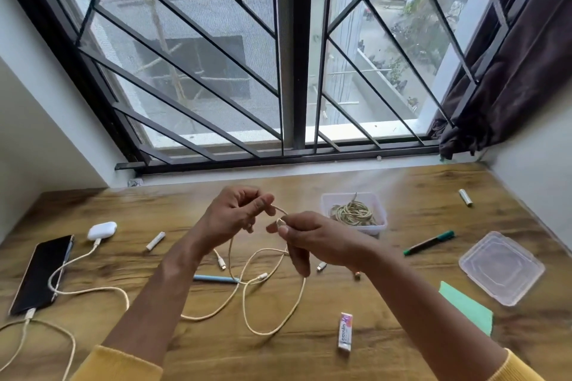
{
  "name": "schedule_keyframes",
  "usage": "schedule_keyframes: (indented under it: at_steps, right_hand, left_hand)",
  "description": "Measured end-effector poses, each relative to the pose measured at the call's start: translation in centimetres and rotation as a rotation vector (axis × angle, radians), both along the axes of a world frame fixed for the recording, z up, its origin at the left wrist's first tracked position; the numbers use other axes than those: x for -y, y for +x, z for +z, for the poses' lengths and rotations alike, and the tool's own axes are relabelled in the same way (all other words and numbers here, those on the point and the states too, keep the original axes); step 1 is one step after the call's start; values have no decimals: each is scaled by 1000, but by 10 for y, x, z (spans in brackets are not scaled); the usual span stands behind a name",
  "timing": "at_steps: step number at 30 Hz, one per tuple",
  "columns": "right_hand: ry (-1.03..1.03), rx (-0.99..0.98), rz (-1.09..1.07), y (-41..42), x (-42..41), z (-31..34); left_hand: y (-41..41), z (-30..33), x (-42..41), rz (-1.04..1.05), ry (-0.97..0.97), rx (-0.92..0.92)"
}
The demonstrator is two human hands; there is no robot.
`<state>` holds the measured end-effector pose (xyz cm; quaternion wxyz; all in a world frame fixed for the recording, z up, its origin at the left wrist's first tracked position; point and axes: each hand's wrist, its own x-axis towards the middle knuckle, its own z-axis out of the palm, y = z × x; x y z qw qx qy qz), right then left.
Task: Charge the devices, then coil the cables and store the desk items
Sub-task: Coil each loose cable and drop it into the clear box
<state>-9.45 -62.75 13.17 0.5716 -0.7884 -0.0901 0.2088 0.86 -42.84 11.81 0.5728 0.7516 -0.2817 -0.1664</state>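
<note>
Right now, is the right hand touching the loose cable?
Touching: the head view shows the right hand pinching the loose cable between thumb and fingertips.

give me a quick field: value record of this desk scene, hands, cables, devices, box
left hand: pinches one end of the loose cable
right hand: pinches the same cable close by, above the desk
loose cable: hangs down and loops on the desk
phone: far left, cable plugged in
earbud case: beside phone, cable plugged in
box: open, holds a coiled cable
lid: lying off to the right
</note>
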Motion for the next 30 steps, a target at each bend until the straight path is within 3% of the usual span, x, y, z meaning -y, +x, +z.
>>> schedule_keyframes:
  at_steps: [7,11,22,27,30]
  right_hand:
    - [191,118,-201,4,-2,-6]
    - [451,146,-298,2,-2,3]
    - [849,53,-276,7,-2,19]
    - [829,31,-106,5,5,22]
    - [702,3,59,1,10,28]
  left_hand:
    - [-20,-1,1,57,-157,-88]
    - [-37,-7,8,60,-222,-144]
    - [-57,-31,25,-8,-223,-232]
    - [-49,-27,19,-57,-167,-191]
    - [-42,-21,12,-13,-193,-286]
